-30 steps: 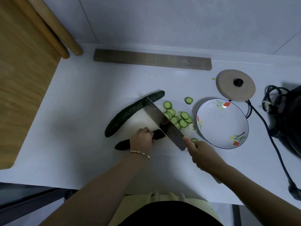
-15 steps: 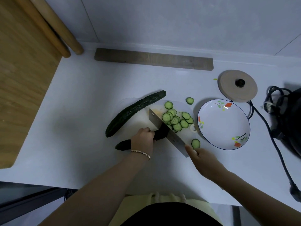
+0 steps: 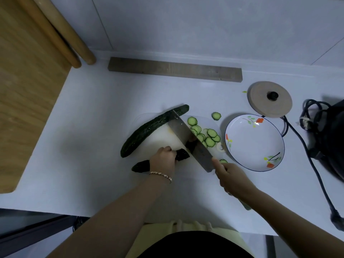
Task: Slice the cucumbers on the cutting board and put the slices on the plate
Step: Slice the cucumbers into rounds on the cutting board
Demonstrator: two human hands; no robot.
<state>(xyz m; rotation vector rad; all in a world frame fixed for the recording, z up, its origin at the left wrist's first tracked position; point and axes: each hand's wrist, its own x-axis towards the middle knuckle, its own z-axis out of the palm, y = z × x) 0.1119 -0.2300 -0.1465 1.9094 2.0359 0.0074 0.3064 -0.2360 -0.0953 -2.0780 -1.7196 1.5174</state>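
Head view, looking down onto a white counter. Left hand (image 3: 163,161) curled over the part-cut cucumber (image 3: 141,165), fingers wrapped down round its middle, pinning it across the near edge of the white cutting board (image 3: 158,138); dark ends sticking out on either side of the hand. Right hand (image 3: 232,177) closed round the handle of the cleaver (image 3: 188,138), handle almost wholly hidden in the grip, one finger reaching up to the blade's heel. Broad blade slanting away across the board just beside the cucumber's cut end; contact with it impossible to judge. Far tip of the blade over the whole cucumber (image 3: 150,127), lying slantwise along the board's far-left edge. Heap of slices (image 3: 210,136) on the board right of the blade. One stray slice (image 3: 216,116) on the counter beyond the board, another (image 3: 223,161) just beside the right hand. Flowered plate (image 3: 255,144) right of the board, holding no slices. Round lid (image 3: 260,101) behind the plate, black cable (image 3: 307,155) to its right.
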